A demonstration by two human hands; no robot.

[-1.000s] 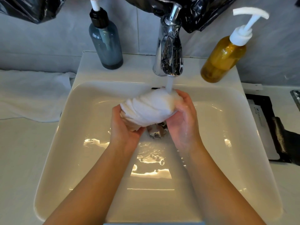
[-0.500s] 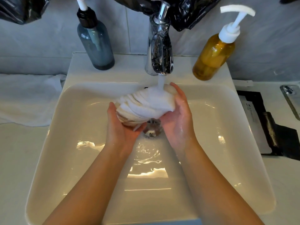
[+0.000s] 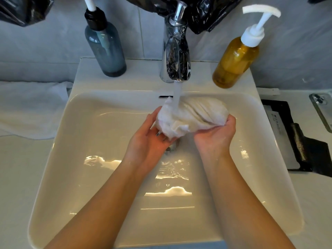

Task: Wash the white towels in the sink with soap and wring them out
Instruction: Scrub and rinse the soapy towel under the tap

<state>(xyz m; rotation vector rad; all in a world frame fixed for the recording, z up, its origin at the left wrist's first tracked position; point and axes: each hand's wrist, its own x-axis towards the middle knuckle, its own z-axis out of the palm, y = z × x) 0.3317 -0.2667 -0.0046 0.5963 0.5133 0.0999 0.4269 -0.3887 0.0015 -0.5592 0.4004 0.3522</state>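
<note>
Head view: water pours from the tap point(image 3: 176, 51) onto the bunched towel point(image 3: 195, 114), held over the middle of the sink point(image 3: 86, 177). Right hand point(image 3: 215, 136) clamps its right end; left hand point(image 3: 150, 140) cups the left end, seemingly curled underneath.

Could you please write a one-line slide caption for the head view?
Left hand and right hand hold a bunched white towel under the running tap over the sink.
</note>
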